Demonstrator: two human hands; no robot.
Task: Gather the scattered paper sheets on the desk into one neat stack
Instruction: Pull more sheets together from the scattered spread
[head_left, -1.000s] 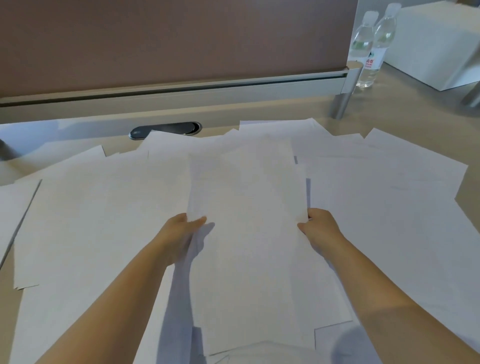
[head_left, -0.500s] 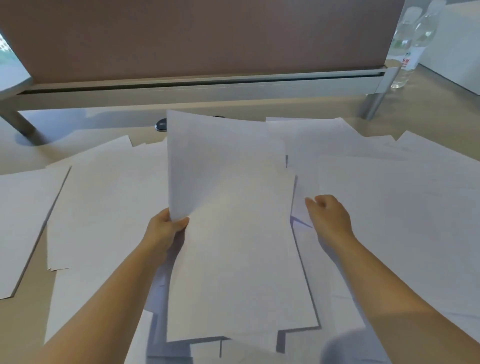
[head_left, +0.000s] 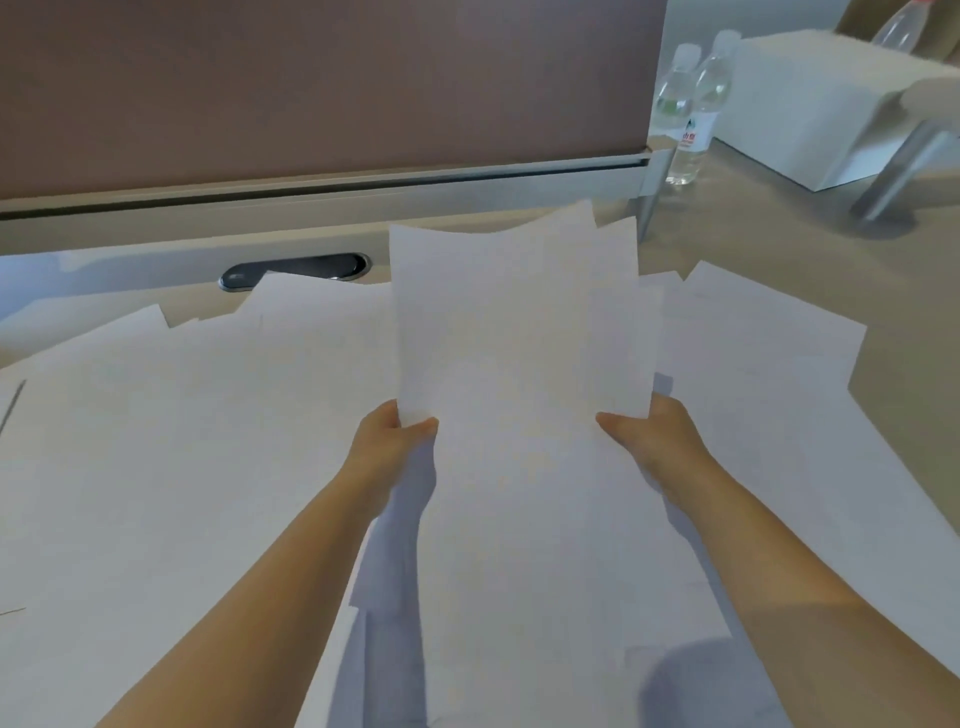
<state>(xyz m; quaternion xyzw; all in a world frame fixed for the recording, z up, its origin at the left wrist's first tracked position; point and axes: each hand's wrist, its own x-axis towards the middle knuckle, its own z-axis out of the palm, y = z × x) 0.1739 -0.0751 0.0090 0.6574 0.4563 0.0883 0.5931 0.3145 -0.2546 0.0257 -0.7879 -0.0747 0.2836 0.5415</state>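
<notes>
Now both hands hold a small bundle of sheets lifted off the worktop, its far edge tipped up toward the brown partition. The left hand has its grip pinched on the bundle's left edge, thumb on top. The right hand clasps the right edge the same way. More loose sheets lie spread and overlapping across the worktop on both sides and beneath the arms. Two water bottles stand beside a white box at the far right.
</notes>
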